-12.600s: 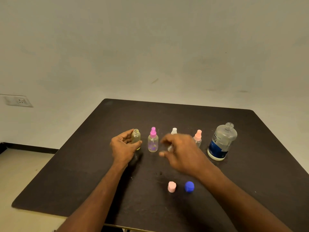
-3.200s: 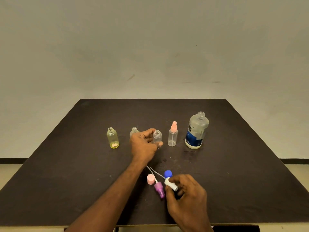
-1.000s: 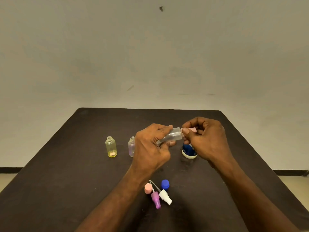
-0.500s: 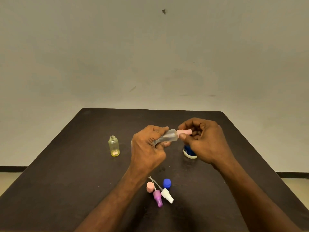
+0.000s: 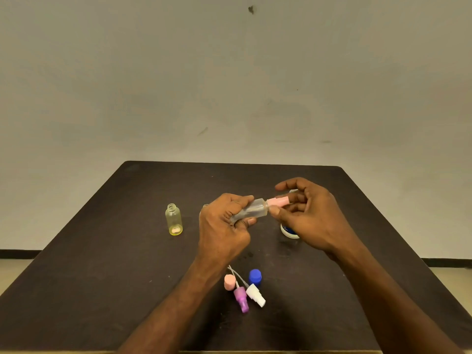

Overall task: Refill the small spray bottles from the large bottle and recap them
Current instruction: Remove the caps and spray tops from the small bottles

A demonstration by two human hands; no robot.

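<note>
Right now, seen from your head camera, your left hand [image 5: 224,226] is wrapped around a small clear spray bottle [image 5: 251,212], held tilted above the dark table [image 5: 102,251]. Your right hand [image 5: 306,215] pinches its pink spray cap [image 5: 278,201] with thumb and fingers, the index lifted. Only the large bottle's [image 5: 287,231] base shows behind that hand. A yellow bottle [image 5: 174,220] stands uncapped to the left.

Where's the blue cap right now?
The blue cap sits on the table near its front edge, just right of the peach cap and behind the white sprayer.
</note>
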